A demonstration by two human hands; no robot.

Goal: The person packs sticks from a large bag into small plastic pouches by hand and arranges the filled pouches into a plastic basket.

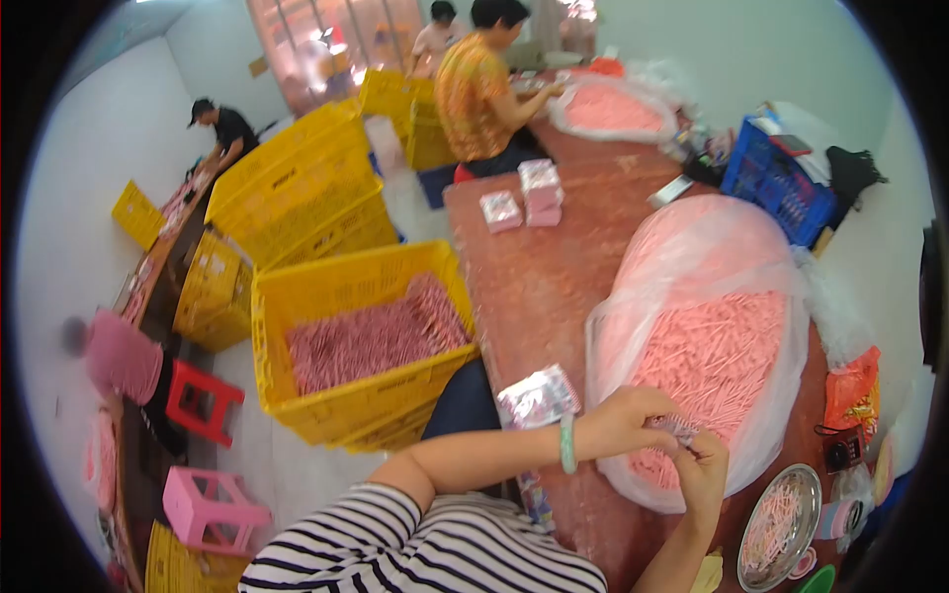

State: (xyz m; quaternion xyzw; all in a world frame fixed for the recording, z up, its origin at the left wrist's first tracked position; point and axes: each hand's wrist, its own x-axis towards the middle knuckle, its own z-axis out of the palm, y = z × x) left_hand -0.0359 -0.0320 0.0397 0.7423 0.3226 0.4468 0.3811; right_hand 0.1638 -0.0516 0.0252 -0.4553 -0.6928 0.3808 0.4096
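Observation:
My left hand (633, 420), with a green bangle (567, 443) at its wrist, is closed on one end of a small shiny packet (674, 427). My right hand (702, 469) pinches the packet's other end. Both hands are over the near edge of a large clear plastic bag (623, 346) full of thin pink sticks (707, 366). Left of my left hand, silvery printed wrappers (540, 396) lie at the table's edge. What the packet contains is too small to tell.
The red table (534, 287) bears stacked pink packs (541, 193), a metal bowl of sticks (781, 529) and a blue crate (779, 178). A yellow crate (366, 346) holding rows of packets stands at left. Stools (213, 509) and several people are beyond; one person (479, 89) works at the table's far end.

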